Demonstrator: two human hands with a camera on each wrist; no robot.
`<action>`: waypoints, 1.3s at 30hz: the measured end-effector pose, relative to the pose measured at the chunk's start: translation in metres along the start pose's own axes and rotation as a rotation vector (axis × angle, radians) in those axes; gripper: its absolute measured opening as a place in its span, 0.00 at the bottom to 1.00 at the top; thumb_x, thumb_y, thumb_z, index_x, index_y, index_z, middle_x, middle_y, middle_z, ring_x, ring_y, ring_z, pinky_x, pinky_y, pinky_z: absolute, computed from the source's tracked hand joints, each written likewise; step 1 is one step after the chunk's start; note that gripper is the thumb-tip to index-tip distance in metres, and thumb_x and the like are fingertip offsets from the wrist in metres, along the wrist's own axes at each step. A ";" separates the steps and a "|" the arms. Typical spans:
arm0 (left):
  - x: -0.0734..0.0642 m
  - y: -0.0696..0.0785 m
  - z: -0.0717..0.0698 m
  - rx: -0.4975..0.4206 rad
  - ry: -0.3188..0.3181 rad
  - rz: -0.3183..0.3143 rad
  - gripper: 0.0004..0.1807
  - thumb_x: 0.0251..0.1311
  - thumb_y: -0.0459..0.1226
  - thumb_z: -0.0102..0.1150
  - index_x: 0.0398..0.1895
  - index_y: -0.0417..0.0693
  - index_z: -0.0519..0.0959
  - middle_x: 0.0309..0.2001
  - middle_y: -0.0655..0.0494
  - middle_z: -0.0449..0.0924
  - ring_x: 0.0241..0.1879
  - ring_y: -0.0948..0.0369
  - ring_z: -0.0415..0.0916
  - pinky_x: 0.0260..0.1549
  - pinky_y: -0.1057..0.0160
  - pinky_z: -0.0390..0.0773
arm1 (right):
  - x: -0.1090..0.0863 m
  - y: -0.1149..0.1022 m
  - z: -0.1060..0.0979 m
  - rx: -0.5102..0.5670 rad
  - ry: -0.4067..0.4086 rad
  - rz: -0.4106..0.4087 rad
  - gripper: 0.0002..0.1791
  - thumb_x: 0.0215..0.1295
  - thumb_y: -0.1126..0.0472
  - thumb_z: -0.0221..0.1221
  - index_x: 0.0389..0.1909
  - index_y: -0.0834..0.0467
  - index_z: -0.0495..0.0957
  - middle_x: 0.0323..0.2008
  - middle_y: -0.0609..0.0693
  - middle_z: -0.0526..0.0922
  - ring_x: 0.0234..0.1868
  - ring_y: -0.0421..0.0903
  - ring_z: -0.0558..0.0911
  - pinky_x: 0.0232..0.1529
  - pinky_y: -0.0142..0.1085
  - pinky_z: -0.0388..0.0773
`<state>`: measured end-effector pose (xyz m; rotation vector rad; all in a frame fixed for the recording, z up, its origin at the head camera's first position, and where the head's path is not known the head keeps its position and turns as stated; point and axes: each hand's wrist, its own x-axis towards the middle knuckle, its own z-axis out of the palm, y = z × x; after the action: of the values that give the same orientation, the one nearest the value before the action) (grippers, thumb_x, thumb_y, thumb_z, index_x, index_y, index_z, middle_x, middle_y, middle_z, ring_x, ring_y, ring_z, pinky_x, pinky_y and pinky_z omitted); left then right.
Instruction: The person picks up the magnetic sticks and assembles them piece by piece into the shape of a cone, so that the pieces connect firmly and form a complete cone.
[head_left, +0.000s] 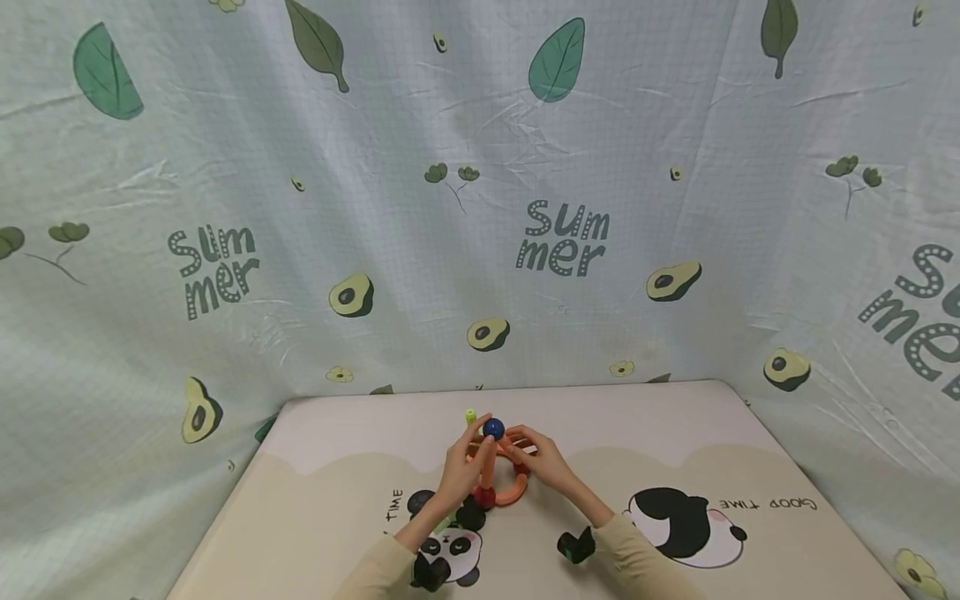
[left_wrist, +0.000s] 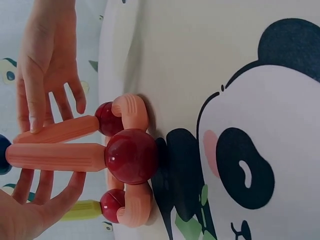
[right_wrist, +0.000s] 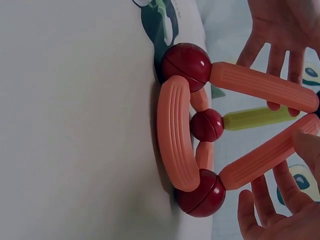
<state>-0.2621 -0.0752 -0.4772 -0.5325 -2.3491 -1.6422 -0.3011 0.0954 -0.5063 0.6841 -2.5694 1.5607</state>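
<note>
A toy frame of rods and balls stands on the table in front of me. Its base is a ring of curved orange rods [right_wrist: 177,135] joined by red balls [left_wrist: 132,156]. Two straight orange rods [right_wrist: 262,86] slant up from the ring to a blue ball [head_left: 493,429]. From a rear red ball rises a yellow-green rod [right_wrist: 257,118]. My left hand [head_left: 459,472] pinches the blue ball at the top, its other fingers behind the rod. With thumb and fingers, my right hand [head_left: 547,462] grips the upper part of the right-hand orange rod [right_wrist: 270,152].
The pale table mat [head_left: 322,500] carries printed pandas, one beneath my left forearm and another panda [head_left: 686,527] at the right. A hanging cloth [head_left: 405,250] with leaf and avocado prints closes off the back and sides. Black devices [head_left: 576,546] sit near both wrists.
</note>
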 end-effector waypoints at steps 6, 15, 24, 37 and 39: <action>0.001 -0.008 0.002 0.004 -0.012 0.016 0.22 0.65 0.42 0.43 0.61 0.49 0.64 0.39 0.42 0.77 0.35 0.54 0.76 0.31 0.64 0.75 | 0.000 -0.003 -0.001 0.000 -0.006 0.023 0.15 0.62 0.56 0.52 0.49 0.55 0.72 0.46 0.58 0.78 0.45 0.54 0.77 0.43 0.46 0.74; -0.002 0.002 -0.004 -0.011 -0.013 -0.002 0.22 0.65 0.36 0.43 0.62 0.43 0.61 0.41 0.39 0.75 0.36 0.49 0.76 0.30 0.59 0.79 | -0.004 -0.028 -0.010 0.055 -0.060 0.062 0.15 0.63 0.64 0.50 0.50 0.61 0.71 0.48 0.62 0.76 0.48 0.58 0.74 0.47 0.51 0.71; -0.005 0.003 -0.010 -0.082 0.076 -0.027 0.14 0.63 0.32 0.44 0.51 0.36 0.69 0.38 0.32 0.74 0.35 0.46 0.77 0.27 0.54 0.79 | 0.006 0.007 -0.011 0.175 -0.126 0.137 0.20 0.63 0.55 0.51 0.51 0.63 0.72 0.48 0.61 0.76 0.46 0.49 0.76 0.47 0.43 0.74; 0.009 -0.019 -0.023 -0.210 0.204 -0.160 0.16 0.65 0.34 0.41 0.44 0.27 0.71 0.41 0.29 0.74 0.39 0.38 0.75 0.32 0.50 0.77 | 0.005 0.013 -0.012 0.201 -0.136 0.185 0.19 0.60 0.56 0.55 0.49 0.63 0.73 0.47 0.60 0.77 0.45 0.47 0.75 0.46 0.42 0.73; 0.013 -0.025 -0.024 -0.212 0.231 -0.179 0.15 0.65 0.34 0.41 0.43 0.27 0.71 0.41 0.30 0.74 0.38 0.41 0.76 0.31 0.53 0.78 | 0.005 0.012 -0.012 0.192 -0.129 0.188 0.19 0.59 0.56 0.55 0.49 0.62 0.73 0.47 0.59 0.77 0.46 0.48 0.75 0.46 0.44 0.73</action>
<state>-0.2846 -0.1030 -0.4852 -0.1594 -2.1212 -1.9298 -0.3126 0.1088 -0.5095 0.5906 -2.6671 1.9008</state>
